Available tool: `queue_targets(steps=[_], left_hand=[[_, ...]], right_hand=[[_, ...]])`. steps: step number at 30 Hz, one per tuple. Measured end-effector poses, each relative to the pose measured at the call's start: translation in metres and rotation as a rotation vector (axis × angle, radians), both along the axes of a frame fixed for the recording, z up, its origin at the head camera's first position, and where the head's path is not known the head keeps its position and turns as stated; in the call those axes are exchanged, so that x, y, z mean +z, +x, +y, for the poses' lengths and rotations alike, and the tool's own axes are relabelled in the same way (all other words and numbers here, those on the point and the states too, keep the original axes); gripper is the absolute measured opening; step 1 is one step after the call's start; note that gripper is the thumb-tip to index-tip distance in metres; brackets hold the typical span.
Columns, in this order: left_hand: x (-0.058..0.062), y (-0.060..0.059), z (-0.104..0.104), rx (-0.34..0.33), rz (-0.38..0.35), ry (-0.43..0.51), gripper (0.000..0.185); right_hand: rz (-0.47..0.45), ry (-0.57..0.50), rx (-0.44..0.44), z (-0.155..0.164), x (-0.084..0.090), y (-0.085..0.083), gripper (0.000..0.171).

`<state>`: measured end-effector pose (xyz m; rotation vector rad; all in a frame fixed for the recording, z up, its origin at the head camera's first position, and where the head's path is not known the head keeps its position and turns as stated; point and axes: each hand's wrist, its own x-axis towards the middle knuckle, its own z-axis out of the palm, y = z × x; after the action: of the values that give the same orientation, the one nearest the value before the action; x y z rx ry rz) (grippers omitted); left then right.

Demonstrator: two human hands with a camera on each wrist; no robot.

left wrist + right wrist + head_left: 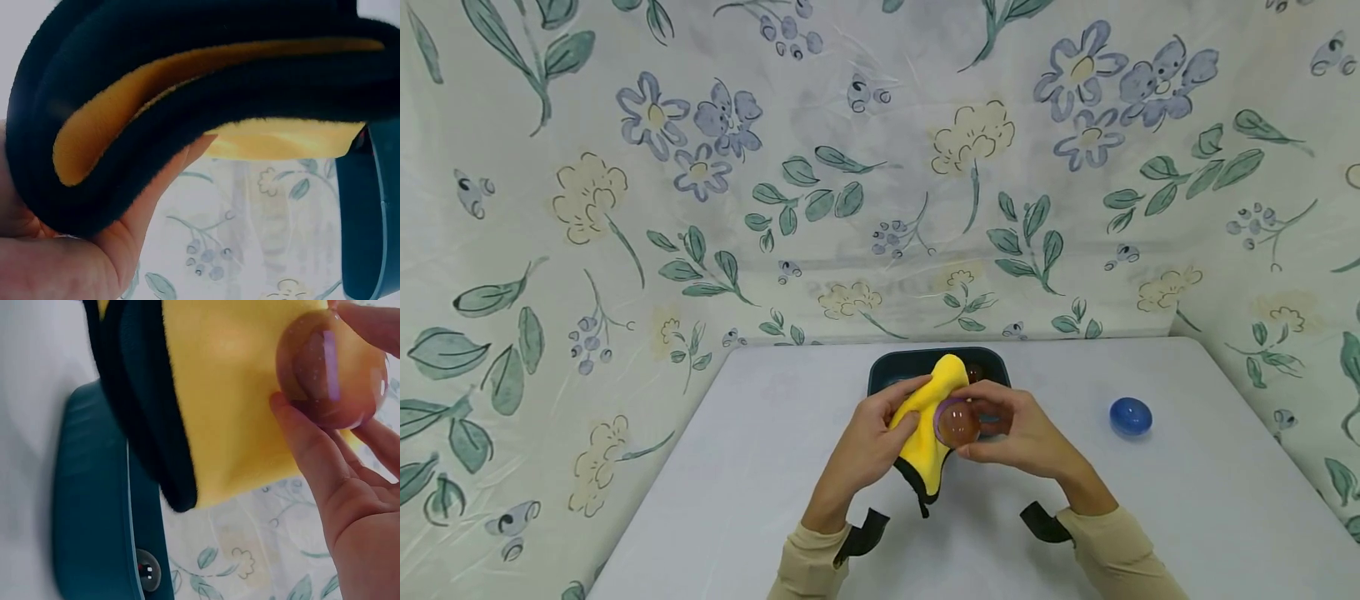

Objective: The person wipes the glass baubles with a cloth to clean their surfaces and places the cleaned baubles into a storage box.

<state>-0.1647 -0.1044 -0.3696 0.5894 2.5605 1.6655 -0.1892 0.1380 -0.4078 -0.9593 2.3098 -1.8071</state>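
Observation:
My left hand (880, 433) grips a yellow cloth with black trim (928, 417), held above the table in front of a dark teal tray (917, 360). In the left wrist view the cloth (187, 100) fills the frame, folded over my palm (75, 262). My right hand (1007, 429) pinches a clear brownish ball (957, 422) between thumb and fingers, pressed against the cloth. The right wrist view shows the ball (328, 369) against the yellow cloth (231, 394), with the tray (94, 506) behind it.
A blue ball (1131, 416) lies on the white table (760, 467) to the right. Another small clear ball (149, 570) sits in the tray. Floral fabric (850, 167) walls off the back and both sides.

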Motion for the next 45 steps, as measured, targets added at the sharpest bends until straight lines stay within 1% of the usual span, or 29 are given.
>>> queue_targets(steps=[5,8,10,14,19,23,30,34,40,45], left_hand=[[-0.002,-0.003,-0.001,-0.013,-0.046,0.0,0.046],[-0.002,-0.003,-0.001,-0.019,-0.073,0.004,0.047],[-0.002,-0.002,0.0,-0.019,-0.085,0.004,0.047],[-0.002,-0.001,0.001,-0.011,-0.086,-0.01,0.048],[-0.002,-0.001,0.001,-0.009,-0.09,-0.012,0.049],[-0.001,-0.001,0.0,-0.007,-0.098,-0.017,0.048],[0.002,0.001,0.001,-0.006,-0.13,-0.02,0.049],[0.003,0.003,0.002,-0.005,-0.136,-0.024,0.049],[0.007,0.006,0.003,0.011,-0.103,-0.005,0.049],[0.009,0.009,0.003,0.019,-0.072,0.019,0.049]], right_hand=[[0.008,-0.072,-0.015,-0.001,0.001,0.001,0.056],[0.011,-0.097,-0.038,-0.001,0.002,0.002,0.056],[0.018,-0.101,-0.053,-0.001,0.002,0.002,0.056],[0.032,-0.11,-0.067,-0.001,0.002,0.001,0.057],[0.078,-0.113,-0.082,-0.001,0.002,0.0,0.057],[0.096,-0.091,-0.128,0.0,0.001,-0.001,0.058],[0.048,-0.107,-0.193,0.001,-0.002,-0.005,0.059],[0.02,-0.095,-0.222,0.002,-0.004,-0.007,0.058],[-0.009,-0.054,-0.226,0.004,-0.005,-0.01,0.054],[-0.04,-0.028,-0.215,0.005,-0.004,-0.009,0.056]])
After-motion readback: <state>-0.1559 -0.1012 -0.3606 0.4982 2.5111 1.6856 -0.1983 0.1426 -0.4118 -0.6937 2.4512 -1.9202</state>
